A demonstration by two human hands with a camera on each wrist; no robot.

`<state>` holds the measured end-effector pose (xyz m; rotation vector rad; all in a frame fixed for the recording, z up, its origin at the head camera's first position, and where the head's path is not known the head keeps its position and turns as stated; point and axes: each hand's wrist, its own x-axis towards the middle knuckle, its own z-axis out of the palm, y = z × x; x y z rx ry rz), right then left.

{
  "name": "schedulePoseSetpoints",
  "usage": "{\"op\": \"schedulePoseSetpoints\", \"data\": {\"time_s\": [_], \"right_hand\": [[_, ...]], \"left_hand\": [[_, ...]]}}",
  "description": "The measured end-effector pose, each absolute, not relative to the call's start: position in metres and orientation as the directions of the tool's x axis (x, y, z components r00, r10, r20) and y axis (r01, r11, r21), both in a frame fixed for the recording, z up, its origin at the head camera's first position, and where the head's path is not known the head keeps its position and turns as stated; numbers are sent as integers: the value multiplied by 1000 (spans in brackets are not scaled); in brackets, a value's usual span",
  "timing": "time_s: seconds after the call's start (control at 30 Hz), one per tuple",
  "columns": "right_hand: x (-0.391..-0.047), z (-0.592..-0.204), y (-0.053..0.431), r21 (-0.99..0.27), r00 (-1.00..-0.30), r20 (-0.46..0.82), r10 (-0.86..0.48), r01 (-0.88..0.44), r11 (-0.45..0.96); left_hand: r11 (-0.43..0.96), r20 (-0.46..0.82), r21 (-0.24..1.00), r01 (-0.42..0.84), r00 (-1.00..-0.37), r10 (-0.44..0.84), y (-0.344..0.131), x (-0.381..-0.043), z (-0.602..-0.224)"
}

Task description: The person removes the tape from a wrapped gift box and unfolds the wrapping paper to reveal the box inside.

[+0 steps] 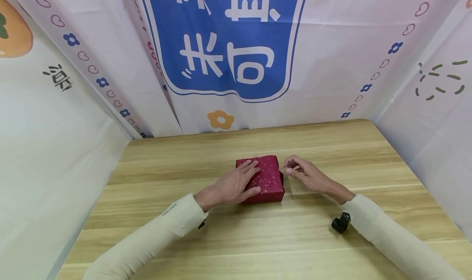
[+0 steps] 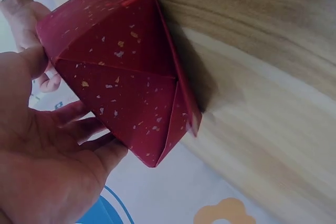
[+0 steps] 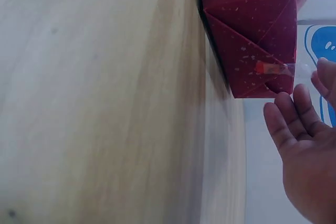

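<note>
A box-shaped package (image 1: pixel 271 181) in dark red speckled paper lies on the wooden table, its folded end flaps (image 2: pixel 136 103) visible in the left wrist view. Across its top rests my left hand (image 1: pixel 236 185), fingers spread and thumb toward the near edge. Just off the package's right end is my right hand (image 1: pixel 309 177), fingers bent. A short strip of clear tape (image 3: pixel 283 69) sticks to the folded paper on that end. Its free end runs to the thumb and forefinger of my right hand, which pinch it.
The wood-grain table (image 1: pixel 177 161) extends around the package on all sides. Behind it hangs a white printed curtain (image 1: pixel 324 79) with a blue panel, and similar sheets enclose the left and right sides. A small black device (image 1: pixel 341 222) sits at the right wrist.
</note>
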<state>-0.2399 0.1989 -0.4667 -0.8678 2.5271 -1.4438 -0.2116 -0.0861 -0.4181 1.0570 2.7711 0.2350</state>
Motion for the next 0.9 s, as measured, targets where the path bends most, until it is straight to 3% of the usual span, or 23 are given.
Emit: {"op": "schedulePoseSetpoints", "data": {"time_s": [0.27,0.5,0.67,0.8,0.9], "right_hand": [[-229,-457,199,-805,-879,261,-398,-426,414],[-201,-439,179,-785,-882,248,-401,-425,450],[-184,-435,163,-813,-905,188,-382,-361,457],[-177,-436,155,-888,-945,72,-318,-206,411],[-175,-441,152,-931,-954,-58,-295,-55,360]], "left_hand": [[732,-7,201,650,-747,665,-93,-206,-423],[778,179,266,570,-822,541,-103,-191,-426],[763,115,491,420,-900,421,-108,-182,-434],[652,16,711,263,-933,359,-110,-180,-439],[580,-42,797,170,-942,333,-112,-179,-443]]}}
